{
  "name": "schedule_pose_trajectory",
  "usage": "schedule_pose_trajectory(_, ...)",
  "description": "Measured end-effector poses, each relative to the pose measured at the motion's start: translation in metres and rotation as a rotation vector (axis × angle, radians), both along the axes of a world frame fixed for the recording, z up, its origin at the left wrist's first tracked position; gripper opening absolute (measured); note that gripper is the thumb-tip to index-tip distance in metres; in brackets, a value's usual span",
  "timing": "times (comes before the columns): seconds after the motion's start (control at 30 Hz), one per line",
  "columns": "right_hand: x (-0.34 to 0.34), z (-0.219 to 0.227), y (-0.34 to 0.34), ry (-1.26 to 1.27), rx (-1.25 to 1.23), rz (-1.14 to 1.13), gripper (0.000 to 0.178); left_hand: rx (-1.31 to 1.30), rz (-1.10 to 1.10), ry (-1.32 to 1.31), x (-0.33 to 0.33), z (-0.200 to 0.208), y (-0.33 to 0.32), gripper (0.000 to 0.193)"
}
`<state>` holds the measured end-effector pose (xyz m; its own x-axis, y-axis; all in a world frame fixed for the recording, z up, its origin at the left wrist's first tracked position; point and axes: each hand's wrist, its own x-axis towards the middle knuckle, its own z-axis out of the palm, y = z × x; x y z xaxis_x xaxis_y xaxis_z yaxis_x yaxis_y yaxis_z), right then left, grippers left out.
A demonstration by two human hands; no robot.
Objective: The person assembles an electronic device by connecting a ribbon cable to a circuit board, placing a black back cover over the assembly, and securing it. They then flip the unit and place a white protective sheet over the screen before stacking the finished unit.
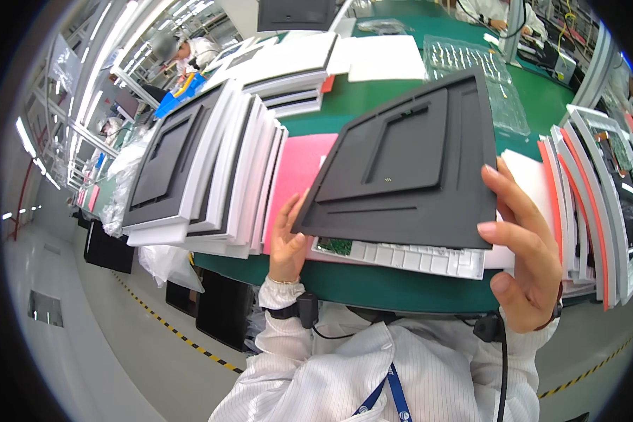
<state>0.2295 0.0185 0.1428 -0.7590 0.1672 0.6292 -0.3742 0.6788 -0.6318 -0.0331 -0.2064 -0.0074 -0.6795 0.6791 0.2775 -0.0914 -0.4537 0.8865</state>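
A black plastic panel point(387, 162) with a raised rectangular section and a recess is held tilted above the table's front edge. At its lower left corner is my left hand point(287, 239), its fingers partly behind the panel and its thumb near the corner. Along the panel's right edge, the fingertips of my right hand point(524, 246) press on it, with the thumb lower down and apart from it. Beneath the panel lies a white plastic housing point(415, 259), mostly covered, with a bit of green circuit board point(336, 246) showing at its left end.
To the left stands a tall stack of black panels with white foam sheets point(239, 176). Pink foam point(299, 158) lies beside it. At right are white housings layered with red-edged foam point(591, 211). Farther back are another stack point(288, 67) and a clear tray of small parts point(468, 63). Co-workers sit beyond.
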Motion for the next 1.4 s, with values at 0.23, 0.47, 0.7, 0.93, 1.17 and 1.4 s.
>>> schedule_pose_trajectory(0.23,0.001,-0.010,-0.006,0.075,-0.116,-0.057,0.032,-0.007,-0.019,0.019,0.000,-0.002,-0.001,0.081)
schedule_pose_trajectory(0.47,0.005,-0.018,-0.015,0.078,-0.139,-0.084,0.034,-0.059,-0.029,0.038,0.000,-0.003,-0.002,0.081)
schedule_pose_trajectory(0.7,0.006,-0.019,-0.018,0.049,-0.160,-0.085,0.030,-0.079,-0.035,0.014,0.002,-0.002,-0.005,0.080)
schedule_pose_trajectory(0.93,0.003,-0.025,-0.015,0.078,-0.161,-0.056,0.030,-0.072,-0.045,0.030,-0.001,-0.006,-0.004,0.081)
schedule_pose_trajectory(1.17,0.006,-0.029,-0.013,0.034,-0.141,-0.071,0.030,-0.064,-0.068,0.003,0.000,-0.001,-0.004,0.080)
schedule_pose_trajectory(1.4,0.005,-0.029,-0.012,0.046,-0.110,-0.057,0.030,-0.050,-0.067,-0.008,-0.001,-0.006,-0.004,0.078)
